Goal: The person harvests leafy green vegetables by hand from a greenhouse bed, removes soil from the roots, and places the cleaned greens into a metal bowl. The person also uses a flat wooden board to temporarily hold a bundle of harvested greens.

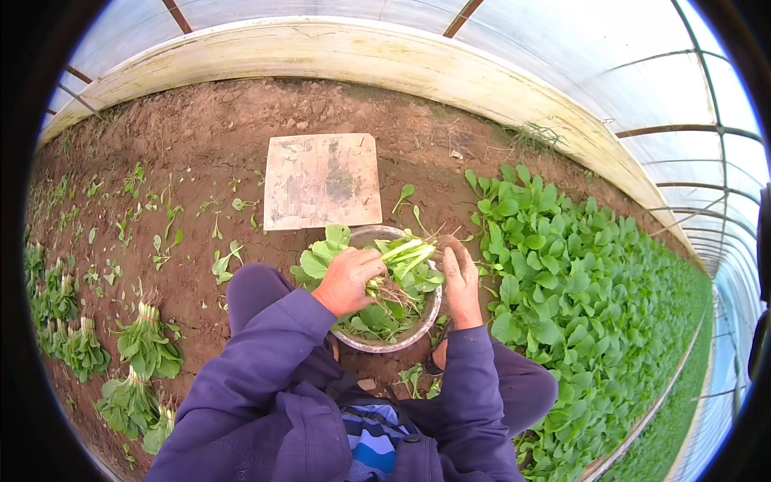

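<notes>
My left hand (350, 282) is closed around several uprooted leafy greens (322, 256); their leaves spread out to its left and thin roots stick out on its right. Pale stems (411, 252) with soil-brown roots span the gap between both hands. At the root end of those stems, my right hand (462, 283) has its thumb and fingers on the plants, its fingertips partly hidden. Beneath both hands stands a round basin (385, 347) with a worn rim, holding loose green leaves and plants.
A stained flat board (322, 181) lies on bare soil beyond the basin. Tied bundles of greens (147, 343) stand at the left among scattered seedlings (168, 217). A dense bed of growing greens (554, 289) fills the right. Plastic greenhouse sheeting (542, 54) curves overhead behind a pale low wall (337, 51).
</notes>
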A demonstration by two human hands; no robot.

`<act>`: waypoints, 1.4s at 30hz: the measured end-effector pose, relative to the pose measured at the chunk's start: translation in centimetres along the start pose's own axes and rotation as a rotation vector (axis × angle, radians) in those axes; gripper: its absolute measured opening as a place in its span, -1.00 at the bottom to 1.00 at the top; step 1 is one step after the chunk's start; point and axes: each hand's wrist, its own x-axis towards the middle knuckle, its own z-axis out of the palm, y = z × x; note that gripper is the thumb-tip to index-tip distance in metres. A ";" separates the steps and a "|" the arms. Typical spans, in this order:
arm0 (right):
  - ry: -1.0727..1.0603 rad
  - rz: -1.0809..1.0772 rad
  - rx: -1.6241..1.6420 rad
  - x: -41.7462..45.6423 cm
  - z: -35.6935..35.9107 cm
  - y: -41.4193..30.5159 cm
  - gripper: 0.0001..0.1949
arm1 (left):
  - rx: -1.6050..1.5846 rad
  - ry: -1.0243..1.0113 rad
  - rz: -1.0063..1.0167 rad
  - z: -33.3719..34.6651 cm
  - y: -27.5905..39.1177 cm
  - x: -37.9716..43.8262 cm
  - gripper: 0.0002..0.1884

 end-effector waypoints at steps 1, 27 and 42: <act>-0.046 0.075 0.152 -0.1 0.4 -1.0 -0.53 | 0.003 -0.011 0.009 0.1 0.1 -0.1 -0.53; 0.036 -0.174 -0.213 -0.2 0.2 -0.9 -0.69 | -0.044 0.011 0.006 0.4 0.1 0.5 -0.59; 0.135 0.236 0.535 -2.4 4.8 0.0 -0.55 | 0.230 0.121 0.074 1.4 0.5 0.9 -0.72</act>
